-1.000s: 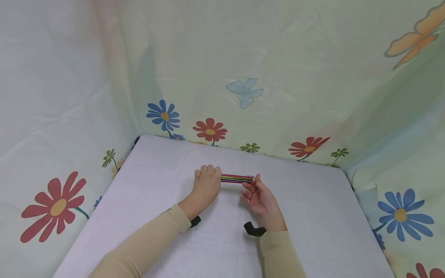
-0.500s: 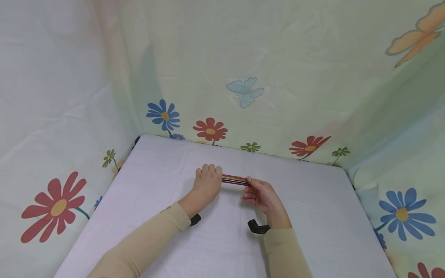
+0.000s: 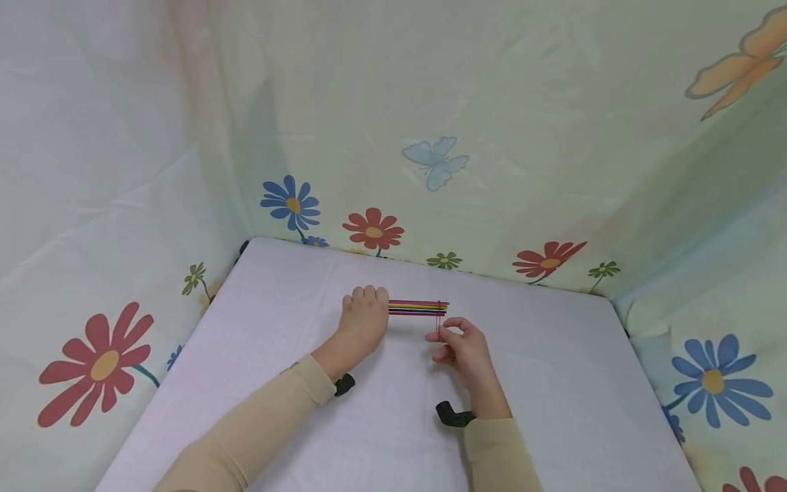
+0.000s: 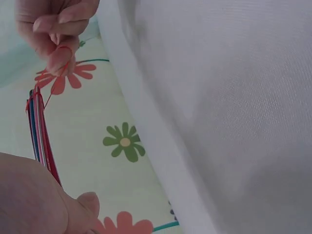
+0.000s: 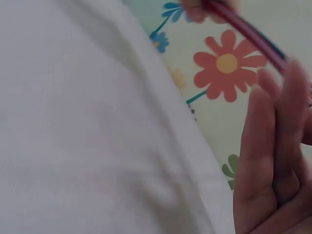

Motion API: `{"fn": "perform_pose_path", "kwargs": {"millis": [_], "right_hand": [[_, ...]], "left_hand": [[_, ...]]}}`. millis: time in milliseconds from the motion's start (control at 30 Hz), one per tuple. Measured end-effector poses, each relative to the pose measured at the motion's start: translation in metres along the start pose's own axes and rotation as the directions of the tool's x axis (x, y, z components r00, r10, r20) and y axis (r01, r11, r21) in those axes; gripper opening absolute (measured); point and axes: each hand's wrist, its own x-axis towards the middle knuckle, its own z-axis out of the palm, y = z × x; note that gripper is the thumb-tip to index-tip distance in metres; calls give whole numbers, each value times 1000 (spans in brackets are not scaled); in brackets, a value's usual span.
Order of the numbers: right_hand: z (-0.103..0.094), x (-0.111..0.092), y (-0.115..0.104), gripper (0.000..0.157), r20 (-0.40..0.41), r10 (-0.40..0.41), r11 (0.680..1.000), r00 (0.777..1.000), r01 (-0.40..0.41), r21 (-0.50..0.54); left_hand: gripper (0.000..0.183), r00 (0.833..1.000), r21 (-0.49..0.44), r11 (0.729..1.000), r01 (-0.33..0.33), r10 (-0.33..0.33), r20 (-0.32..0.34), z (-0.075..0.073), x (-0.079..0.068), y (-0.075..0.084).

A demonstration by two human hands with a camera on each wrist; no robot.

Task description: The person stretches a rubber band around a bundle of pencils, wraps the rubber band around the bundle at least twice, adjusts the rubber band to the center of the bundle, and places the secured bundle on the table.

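Note:
My left hand (image 3: 365, 321) grips a bundle of thin sticks (image 3: 417, 309) in pink, yellow, dark blue and other colours. The bundle lies level above the table, its right end sticking out of the fist. Round that end runs a thin red rubber band (image 3: 438, 325), stretched down toward me in a narrow loop. My right hand (image 3: 467, 355), just below the stick ends, pinches the loop with thumb and fingers. From the left wrist, the band (image 4: 46, 101) spans from the stick tips (image 4: 36, 97) to the right fingertips. The left fingers hide the other end of the bundle.
A white-covered table (image 3: 381, 424) lies beneath both hands. Behind it and at its sides hangs a pale curtain (image 3: 510, 171) printed with flowers and butterflies. A black wrist mount (image 3: 453, 415) juts out by the right wrist, another (image 3: 345, 385) by the left.
My right hand has gone from the sticks' right end to just below it, pulling out a loop of the rubber band. The left hand has kept its grip, rising slightly.

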Motion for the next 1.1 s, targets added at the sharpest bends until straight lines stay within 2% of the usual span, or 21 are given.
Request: {"fn": "perform_pose_path", "kwargs": {"millis": [100, 167, 233, 333, 433, 500, 567, 667, 800, 967, 1100], "right_hand": [[8, -2, 3, 16, -70, -65, 987, 995, 54, -153], [14, -5, 6, 18, -70, -118, 972, 991, 101, -211], [18, -9, 9, 20, -33, -191, 959, 981, 179, -219], [23, -13, 18, 24, 36, -305, 937, 952, 307, -165], [26, -15, 30, 29, 96, -419, 903, 903, 426, -64], [30, -17, 37, 35, 118, -461, 887, 879, 460, 37], [37, -20, 43, 37, 122, -480, 875, 869, 463, 143], [49, -26, 47, 46, 126, -477, 850, 870, 419, 319], [64, -39, 43, 53, 88, -430, 795, 899, 330, 509], [78, -52, 28, 50, -58, -321, 722, 945, 284, 631], [84, -55, 18, 46, -131, -251, 684, 959, 271, 677]], "left_hand": [[24, 1000, 5, 1000, 18, -18, 4, -2, 0, 0], [25, 1000, 4, 1000, 28, -28, 9, -2, 0, 0], [25, 999, 3, 999, 39, -39, 14, -3, 0, 1], [26, 998, 3, 998, 55, -56, 30, -3, -1, 1], [29, 996, 2, 998, 70, -70, 52, -2, -1, 2], [29, 995, -1, 997, 79, -79, 59, 0, -1, 3], [26, 995, -2, 996, 87, -87, 54, 2, -1, 3], [21, 994, -3, 995, 102, -102, 38, 5, -2, 4], [20, 992, -13, 992, 123, -122, 18, 5, -2, 7], [22, 989, -36, 989, 144, -143, 26, 2, -3, 14], [20, 987, -45, 986, 159, -158, 27, 0, -5, 21]]}}
